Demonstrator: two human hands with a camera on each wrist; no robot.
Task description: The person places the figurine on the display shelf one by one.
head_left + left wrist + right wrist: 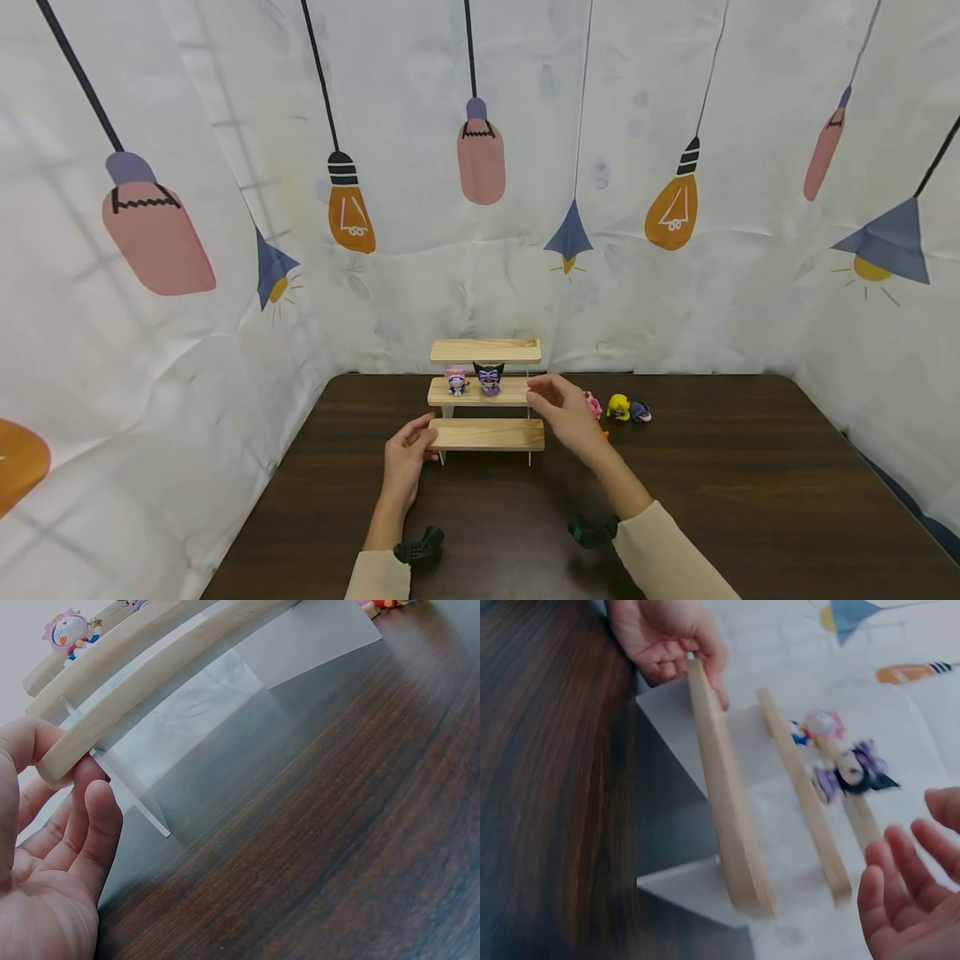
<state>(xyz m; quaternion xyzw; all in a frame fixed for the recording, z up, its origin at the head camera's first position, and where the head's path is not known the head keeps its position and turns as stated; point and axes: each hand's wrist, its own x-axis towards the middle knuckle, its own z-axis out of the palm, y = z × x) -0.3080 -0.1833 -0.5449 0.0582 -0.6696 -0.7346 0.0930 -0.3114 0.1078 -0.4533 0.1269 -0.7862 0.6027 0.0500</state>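
1. We see a three-tier shelf (472, 393) standing upright on the far part of the dark table (720, 483), left of its middle.
2. Its long axis runs left to right, roughly parallel to the table's back edge. The tiers step up and away from us: bottom board (486, 434) nearest, middle board (515, 392) behind, top board (486, 351) farthest.
3. Our left hand (405, 458) grips the left end of the bottom board, beside a thin side panel (135, 799).
4. Our right hand (566, 414) holds nothing, its fingers loosely bent near the shelf's right end; we cannot tell whether they touch it.
5. On the middle board, a pink-hooded figurine (457, 382) stands toward the left and a black-and-purple figurine (490, 380) near the centre, both facing us.
6. Right of the shelf, past our right hand, lie a yellow figurine (618, 407), a blue figurine (641, 412) and a partly hidden pink figurine (593, 405).
7. Behind the table's back edge hangs a lamp-print curtain (405, 308), close behind the shelf. Bare wood spreads wider toward us and to the right than at the back.
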